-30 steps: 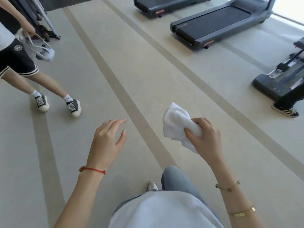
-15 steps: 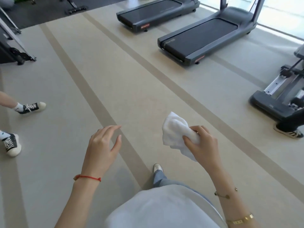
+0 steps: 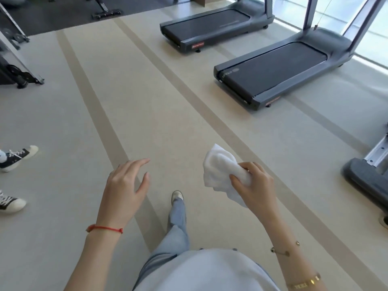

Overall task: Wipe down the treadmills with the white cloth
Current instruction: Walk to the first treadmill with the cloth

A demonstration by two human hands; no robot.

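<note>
My right hand [image 3: 255, 185] grips a crumpled white cloth [image 3: 220, 169] in front of me, above the beige floor. My left hand [image 3: 123, 186] hovers beside it with relaxed fingers, holding nothing. Two dark grey treadmills stand ahead on the right: the nearer treadmill [image 3: 277, 70] with its black belt toward me, and a farther treadmill [image 3: 210, 26] behind it. Both are well out of arm's reach.
Another grey machine base [image 3: 365, 177] sits at the right edge. A person's black-and-white sneakers [image 3: 14, 158] stand at the left edge. Dark gym equipment [image 3: 19, 70] occupies the far left. Windows [image 3: 357, 19] run behind the treadmills. Darker stripes cross the beige floor [image 3: 147, 101].
The view has moved forward and turned; the treadmills look nearer and more central. The other person has slipped toward the left edge. Both hands keep their pose, cloth still held.
</note>
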